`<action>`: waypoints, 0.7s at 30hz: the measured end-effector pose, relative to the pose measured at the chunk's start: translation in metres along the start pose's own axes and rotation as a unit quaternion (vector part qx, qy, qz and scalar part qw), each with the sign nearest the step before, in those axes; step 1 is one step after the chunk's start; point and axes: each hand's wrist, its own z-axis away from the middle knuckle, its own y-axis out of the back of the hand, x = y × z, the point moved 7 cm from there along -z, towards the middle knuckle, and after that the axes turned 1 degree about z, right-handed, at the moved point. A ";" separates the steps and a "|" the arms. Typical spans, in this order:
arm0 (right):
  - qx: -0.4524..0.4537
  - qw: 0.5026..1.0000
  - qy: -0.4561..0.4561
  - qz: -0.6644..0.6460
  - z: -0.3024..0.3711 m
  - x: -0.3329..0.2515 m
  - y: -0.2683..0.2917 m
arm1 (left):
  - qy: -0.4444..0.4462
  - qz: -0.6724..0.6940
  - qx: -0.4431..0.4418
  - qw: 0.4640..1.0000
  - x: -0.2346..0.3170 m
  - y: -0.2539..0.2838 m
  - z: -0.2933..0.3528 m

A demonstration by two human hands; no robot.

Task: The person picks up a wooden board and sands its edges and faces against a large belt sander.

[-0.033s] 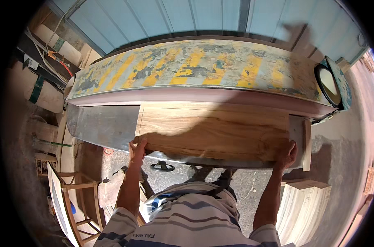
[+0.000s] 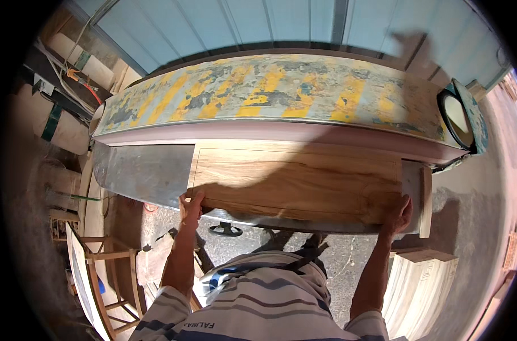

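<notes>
A rectangular wooden panel [image 2: 292,179] with brown grain and a thin frame line near its edges lies flat on a grey metal table [image 2: 142,165]. Its far edge is against or very close to a long pinkish band [image 2: 258,130]; I cannot tell whether they touch. My left hand [image 2: 191,207] grips the near left corner, thumb on top, the other fingers partly hidden. At the near right corner my right hand [image 2: 399,216] closes round the edge, its fingertips out of sight. Shadow covers the panel's near and right parts.
Behind the band runs a long machine cover [image 2: 264,91] with worn yellow stripes, and a round-ended drum [image 2: 456,116] at right. A wooden strip [image 2: 425,202] stands at the table's right end. Stacked boards [image 2: 420,290], a wooden frame stand [image 2: 108,284] and a black handwheel [image 2: 225,229] are nearby.
</notes>
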 end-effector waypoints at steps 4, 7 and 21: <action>-0.007 0.999 -0.027 0.019 0.003 0.002 0.000 | -0.007 0.022 0.008 1.000 -0.003 -0.002 -0.005; -0.020 1.000 -0.019 0.012 0.004 0.004 -0.001 | -0.007 0.024 0.020 0.999 -0.006 0.004 -0.018; -0.001 0.999 -0.025 0.029 0.088 -0.021 -0.041 | 0.020 0.040 -0.016 0.999 -0.037 0.082 -0.126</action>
